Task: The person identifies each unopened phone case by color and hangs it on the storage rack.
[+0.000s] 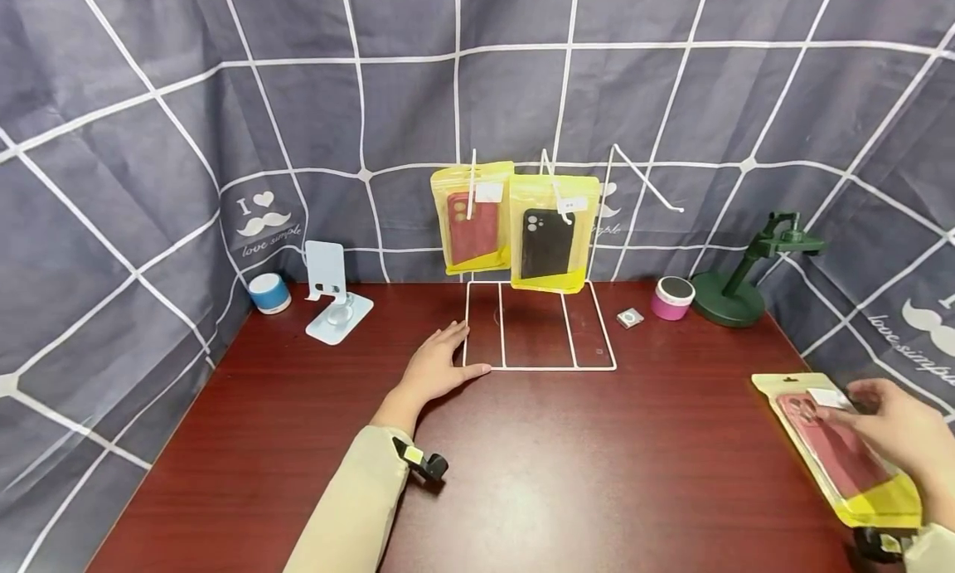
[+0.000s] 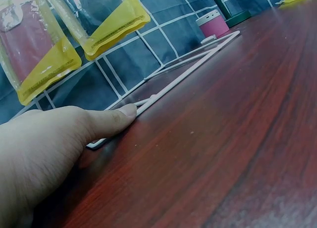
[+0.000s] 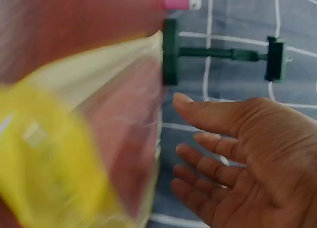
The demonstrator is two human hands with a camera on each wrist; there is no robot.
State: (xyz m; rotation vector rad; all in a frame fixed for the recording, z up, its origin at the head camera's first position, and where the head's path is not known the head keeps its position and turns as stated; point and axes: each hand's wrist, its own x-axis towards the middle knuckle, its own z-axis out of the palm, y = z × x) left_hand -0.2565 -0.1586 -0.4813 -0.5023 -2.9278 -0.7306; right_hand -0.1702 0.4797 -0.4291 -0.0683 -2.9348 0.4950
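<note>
My left hand [image 1: 436, 366] lies flat on the dark red table, fingers straight, thumb [image 2: 115, 118] touching the front left corner of a white wire rack [image 1: 552, 367]. Two yellow pouches hang from the rack's hooks: one with a red phone case [image 1: 472, 220] and one with a black phone case [image 1: 552, 245]. At the table's right edge lies a third yellow pouch [image 1: 843, 457] with a red case inside. My right hand [image 1: 888, 424] hovers at its top end with fingers spread. In the right wrist view the pouch [image 3: 84, 139] is blurred and the hand [image 3: 247, 154] stands slightly apart from it.
A blue round speaker [image 1: 269, 293] and a white phone stand [image 1: 332, 295] sit at the back left. A pink speaker [image 1: 672, 298], a small silver clip [image 1: 630, 317] and a green stand [image 1: 746, 274] sit at the back right. Grey checked cloth [image 1: 149, 142] encloses the table.
</note>
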